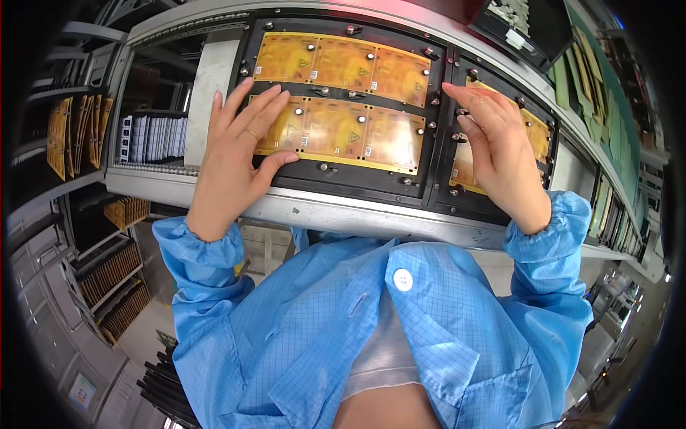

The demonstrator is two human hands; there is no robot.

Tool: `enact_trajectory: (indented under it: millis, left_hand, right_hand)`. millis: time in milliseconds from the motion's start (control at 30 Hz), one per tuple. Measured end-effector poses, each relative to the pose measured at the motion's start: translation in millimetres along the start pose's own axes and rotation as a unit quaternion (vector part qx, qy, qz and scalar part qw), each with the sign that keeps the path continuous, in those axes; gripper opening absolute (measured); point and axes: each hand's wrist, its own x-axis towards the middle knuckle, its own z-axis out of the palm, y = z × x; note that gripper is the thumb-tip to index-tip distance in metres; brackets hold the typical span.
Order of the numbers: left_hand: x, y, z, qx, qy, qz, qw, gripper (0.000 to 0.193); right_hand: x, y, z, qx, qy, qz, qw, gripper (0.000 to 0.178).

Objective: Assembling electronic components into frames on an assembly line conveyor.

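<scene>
My left hand (239, 154) lies with fingers spread over the left end of the lower yellow-orange circuit board panel (334, 129), its thumb at the panel's near edge. This panel sits in a black fixture tray (364, 180), below a second yellow-orange panel (343, 63). My right hand (500, 139) hovers over a neighbouring black tray (493, 204), index finger stretched toward the bar between the trays and thumb apart from it. Small metal clip pins (461, 112) are close to those fingertips. Under the right hand, another yellow panel (464, 168) is partly hidden.
Both trays rest on a conveyor with a metal front rail (343, 213). Racks on the left hold upright yellow boards (71, 136) and stacked brown boards (111, 275). Green and tan sheets (597, 93) stand at the right. A black bin (522, 32) is at the back.
</scene>
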Motion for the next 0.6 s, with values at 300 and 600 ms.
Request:
enact_trajectory:
  millis: [300, 600]
  left_hand:
    - [6, -8, 5, 0.009, -0.037, 0.037, 0.999, 0.067]
    - [2, 29, 5, 0.028, -0.02, 0.02, 0.999, 0.06]
  right_hand:
    - [-17, 8, 1, 0.026, -0.009, 0.023, 0.999, 0.036]
    - [-24, -6, 9, -0.048, -0.1, -0.07, 0.991, 0.057]
